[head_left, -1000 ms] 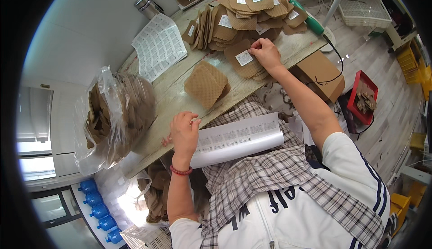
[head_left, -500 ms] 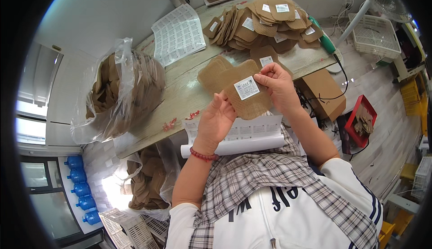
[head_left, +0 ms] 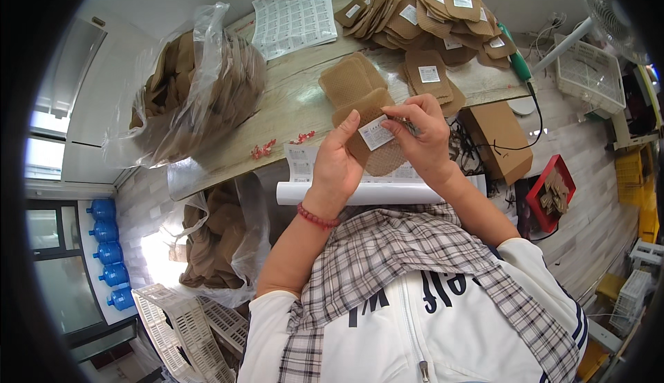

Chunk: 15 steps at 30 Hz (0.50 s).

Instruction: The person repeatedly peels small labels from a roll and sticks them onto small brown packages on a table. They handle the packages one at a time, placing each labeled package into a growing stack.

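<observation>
A brown textured pad with rounded corners is held up in front of me, over the table's near edge. On its face sits a white printed label. My left hand is closed on the pad's left side, thumb on top and the other fingers mostly behind it. My right hand pinches at the label's upper right edge, its fingertips partly covering that corner. Just beyond lies a small stack of unlabelled pads. Right of it is a stack of pads topped by a labelled one.
A label sheet roll lies across my lap. Farther back are a heap of labelled pads, flat label sheets and a green corded tool. A plastic bag of pads stands left; a red tray is at right.
The whole view has shifted, so the table sits higher in it. My right fingers have come farther over the label's corner, and the pad has tilted.
</observation>
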### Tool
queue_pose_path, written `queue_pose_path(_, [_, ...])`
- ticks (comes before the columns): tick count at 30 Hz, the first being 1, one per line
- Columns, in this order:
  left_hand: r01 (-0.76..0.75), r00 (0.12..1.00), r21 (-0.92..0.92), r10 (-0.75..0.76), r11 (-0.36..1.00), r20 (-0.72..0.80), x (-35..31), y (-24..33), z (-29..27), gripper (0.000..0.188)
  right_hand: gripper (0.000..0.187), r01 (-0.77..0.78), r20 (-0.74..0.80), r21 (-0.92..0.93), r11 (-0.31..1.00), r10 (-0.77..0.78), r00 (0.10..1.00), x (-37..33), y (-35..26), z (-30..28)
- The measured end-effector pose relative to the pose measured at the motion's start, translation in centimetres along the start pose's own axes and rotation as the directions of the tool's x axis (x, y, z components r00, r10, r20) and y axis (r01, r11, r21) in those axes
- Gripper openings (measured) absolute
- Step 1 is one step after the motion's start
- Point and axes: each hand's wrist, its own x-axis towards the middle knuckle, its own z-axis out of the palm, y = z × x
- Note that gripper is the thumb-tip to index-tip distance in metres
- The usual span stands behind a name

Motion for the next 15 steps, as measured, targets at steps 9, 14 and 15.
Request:
queue_pose_path(9, [0.024, 0.997, 0.097, -0.017, 0.995, -0.071, 0.7, 0.0, -0.7, 0.038, 0.015, 0.108, -0.002, -0.017, 0.994, -0.109, 0.994, -0.4, -0.1, -0.3])
queue_pose_path(14, [0.021, 0.942, -0.022, -0.027, 1.0, -0.335, 3.1, 1.7, -2.3, 0.039, 0.013, 0.456, 0.08, 0.017, 0.89, -0.456, 0.886, -1.2, -1.9, -2.2])
queue_pose_path(15, [0.027, 0.954, -0.01, -0.029, 1.0, -0.299, 3.3, 2.4, -3.0, 0.039, 0.013, 0.405, 0.083, 0.113, 0.907, -0.415, 0.906, -1.2, -2.4, -2.4])
